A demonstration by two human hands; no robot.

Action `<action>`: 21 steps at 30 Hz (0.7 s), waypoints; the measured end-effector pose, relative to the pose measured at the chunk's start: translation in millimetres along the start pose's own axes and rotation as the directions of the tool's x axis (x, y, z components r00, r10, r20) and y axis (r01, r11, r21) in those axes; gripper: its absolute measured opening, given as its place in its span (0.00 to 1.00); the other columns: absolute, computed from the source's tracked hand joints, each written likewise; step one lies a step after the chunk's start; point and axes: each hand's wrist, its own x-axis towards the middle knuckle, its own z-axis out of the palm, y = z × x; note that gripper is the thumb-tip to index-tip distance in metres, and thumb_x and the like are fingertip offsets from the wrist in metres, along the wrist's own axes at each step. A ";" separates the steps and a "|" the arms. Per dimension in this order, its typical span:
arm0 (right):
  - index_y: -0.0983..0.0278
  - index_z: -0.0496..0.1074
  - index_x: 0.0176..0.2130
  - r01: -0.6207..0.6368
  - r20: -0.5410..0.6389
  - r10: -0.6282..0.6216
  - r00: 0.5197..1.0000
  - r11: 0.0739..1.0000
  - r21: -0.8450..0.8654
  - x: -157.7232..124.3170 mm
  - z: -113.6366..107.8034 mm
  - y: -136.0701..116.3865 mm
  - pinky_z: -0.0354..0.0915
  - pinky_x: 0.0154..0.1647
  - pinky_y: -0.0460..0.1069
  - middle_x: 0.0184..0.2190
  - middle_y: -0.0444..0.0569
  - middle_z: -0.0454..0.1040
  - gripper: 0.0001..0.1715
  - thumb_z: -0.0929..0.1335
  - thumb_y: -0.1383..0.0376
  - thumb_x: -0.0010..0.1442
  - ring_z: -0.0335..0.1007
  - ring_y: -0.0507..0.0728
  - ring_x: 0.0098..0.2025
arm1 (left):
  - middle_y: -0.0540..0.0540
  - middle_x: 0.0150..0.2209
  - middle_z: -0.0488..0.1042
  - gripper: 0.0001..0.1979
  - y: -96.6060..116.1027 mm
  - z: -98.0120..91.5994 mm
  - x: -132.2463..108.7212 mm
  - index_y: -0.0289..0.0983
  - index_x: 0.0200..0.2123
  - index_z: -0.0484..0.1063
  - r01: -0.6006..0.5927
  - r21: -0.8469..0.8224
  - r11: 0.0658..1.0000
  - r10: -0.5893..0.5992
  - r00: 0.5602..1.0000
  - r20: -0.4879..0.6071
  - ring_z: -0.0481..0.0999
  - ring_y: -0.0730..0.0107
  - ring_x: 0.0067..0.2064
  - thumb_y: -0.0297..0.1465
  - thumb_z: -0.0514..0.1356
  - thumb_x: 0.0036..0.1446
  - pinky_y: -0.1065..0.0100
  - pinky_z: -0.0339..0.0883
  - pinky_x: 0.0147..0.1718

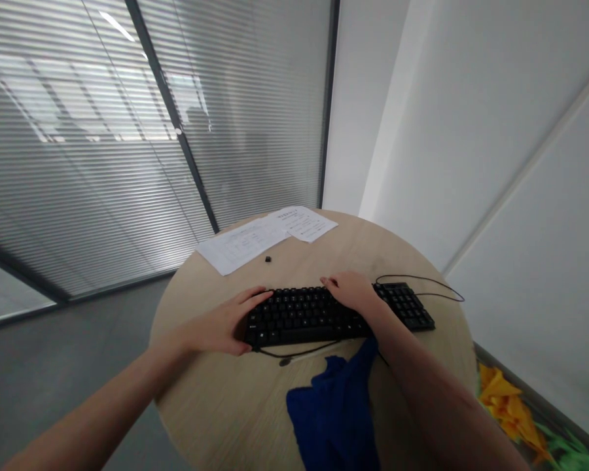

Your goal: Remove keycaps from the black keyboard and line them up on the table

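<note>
A black computer keyboard [299, 314] lies across the round wooden table. Its left end sits between the thumb and fingers of my left hand [230, 320], thumb at the near edge and fingers at the far edge. Over the right-middle keys is my right hand [351, 290], its fingers bent and drawn together by the far edge; whatever they may hold is hidden. A small black piece like a keycap [267, 259] lies beyond the keyboard. Just in front of the keyboard is a thin light stick with a dark rounded end [285, 361]. Close below my right forearm spreads a crumpled blue cloth [336, 409].
Printed paper sheets [255, 239] lie at the table's far edge. A black cable [442, 281] loops off to the right of the keyboard. Orange [505, 399] and green [572, 451] cloths are low at the right, beside the white wall. Glass with blinds stands behind.
</note>
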 end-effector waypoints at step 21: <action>0.61 0.80 0.47 0.112 0.030 -0.114 0.993 0.991 0.073 -14.1 5.8 25.3 0.64 0.52 0.50 0.48 0.53 0.77 0.25 0.62 0.49 0.70 0.73 0.59 0.50 | 0.45 0.31 0.75 0.20 -31.7 -31.7 65.6 0.36 0.41 0.75 0.463 -0.187 0.866 -0.410 0.874 0.262 0.74 0.64 0.33 0.46 0.55 0.60 0.67 0.68 0.29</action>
